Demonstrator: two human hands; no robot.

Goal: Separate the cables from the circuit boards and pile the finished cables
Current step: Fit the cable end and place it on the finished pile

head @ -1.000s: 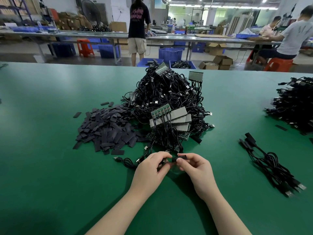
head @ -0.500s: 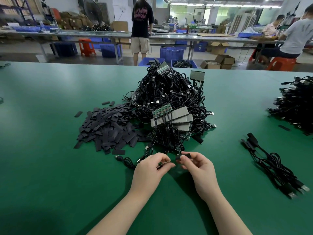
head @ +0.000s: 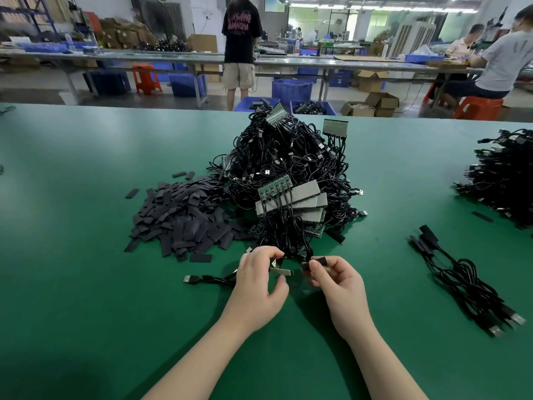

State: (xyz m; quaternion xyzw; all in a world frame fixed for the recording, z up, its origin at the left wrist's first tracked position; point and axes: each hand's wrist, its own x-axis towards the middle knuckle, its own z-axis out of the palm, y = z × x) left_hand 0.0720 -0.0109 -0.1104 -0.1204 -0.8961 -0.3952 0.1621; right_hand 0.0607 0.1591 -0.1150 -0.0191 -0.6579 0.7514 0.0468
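Cable (head: 219, 280) in our left hand (head: 259, 287) lies low in the centre of the frame, its black lead trailing left across the green table (head: 86, 327) to a USB plug. We pinch its bare metal end (head: 281, 271) between left thumb and curled fingers. Just right of it, apart from that end, our right hand (head: 337, 287) pinches a small black sleeve (head: 315, 262) between thumb and fingertips.

Directly above our hands rises the big tangled heap of cables (head: 288, 168), with green circuit boards (head: 274, 189) and grey strips (head: 300, 197) lying on its near slope. Touching the heap on its left, a spread of flat black sleeves (head: 184, 217) covers the middle left of the frame.

At the lower right lies a small bundle of finished cables (head: 464, 281), well apart from our hands. Another dark mound of cables (head: 501, 177) sits at the right edge.

Along the top of the frame we see a standing person (head: 240, 41), a long workbench (head: 115, 54), blue crates (head: 292, 89) and seated people (head: 501, 59) at upper right.
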